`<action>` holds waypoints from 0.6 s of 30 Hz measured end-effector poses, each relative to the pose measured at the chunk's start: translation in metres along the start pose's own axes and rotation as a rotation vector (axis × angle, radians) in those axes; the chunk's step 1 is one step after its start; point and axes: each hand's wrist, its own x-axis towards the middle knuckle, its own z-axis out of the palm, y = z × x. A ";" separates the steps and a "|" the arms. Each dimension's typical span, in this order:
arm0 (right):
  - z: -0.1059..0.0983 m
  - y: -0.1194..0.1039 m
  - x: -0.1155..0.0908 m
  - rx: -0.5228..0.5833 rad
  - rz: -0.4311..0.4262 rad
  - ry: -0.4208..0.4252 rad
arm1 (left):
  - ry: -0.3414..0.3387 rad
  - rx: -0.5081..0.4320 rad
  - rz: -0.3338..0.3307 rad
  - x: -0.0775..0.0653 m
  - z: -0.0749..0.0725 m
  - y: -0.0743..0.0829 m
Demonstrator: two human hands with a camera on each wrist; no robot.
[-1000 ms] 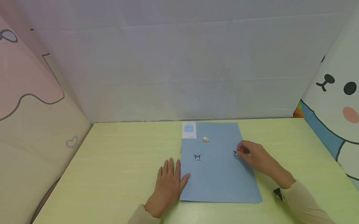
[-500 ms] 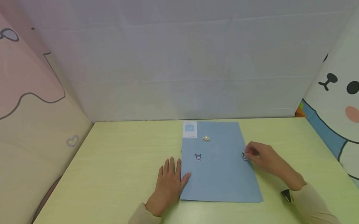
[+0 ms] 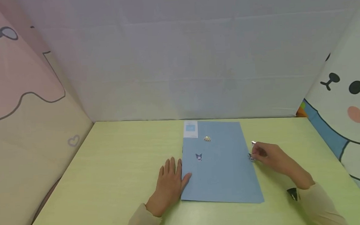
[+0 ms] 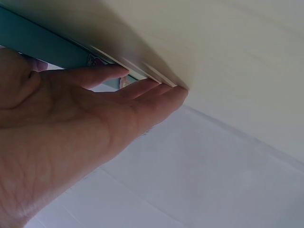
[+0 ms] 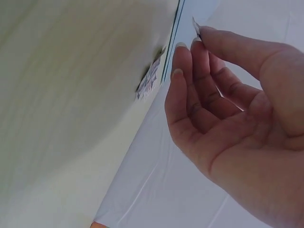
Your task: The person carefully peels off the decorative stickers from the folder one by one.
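Note:
My left hand (image 3: 171, 183) rests palm down with fingers straight, beside and against the left edge of a blue folder (image 3: 225, 181); its thumb lies on the folder. My right hand (image 3: 272, 158) pinches a small dark-and-white cartoon sticker (image 3: 251, 157) between thumb and fingertips, just off the folder's right edge. In the right wrist view the pinched sticker (image 5: 196, 27) shows edge-on. On the folder lie a similar dark-eared sticker (image 3: 198, 157) and a gold-toned sticker (image 3: 207, 138). The left wrist view shows the fingertips touching the table.
A white label (image 3: 190, 129) covers the folder's top left corner. Beyond my right hand a small shiny patterned piece (image 3: 253, 143) lies on the yellow table (image 3: 133, 154), seen better as a patterned strip (image 5: 151, 77). A dark triangular piece (image 3: 292, 194) is beside the right sleeve.
My right hand has moved right with the pinched sticker, from over the folder to just past its right edge. The shiny piece behind it has come into view. The left hand has stayed put.

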 end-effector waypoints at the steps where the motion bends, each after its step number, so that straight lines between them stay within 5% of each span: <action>1: -0.001 0.001 -0.001 0.003 0.004 -0.007 | -0.001 0.001 0.000 0.000 0.001 0.000; 18: -0.016 0.007 -0.009 0.022 0.123 -0.138 | -0.082 -0.005 -0.034 0.000 -0.005 0.003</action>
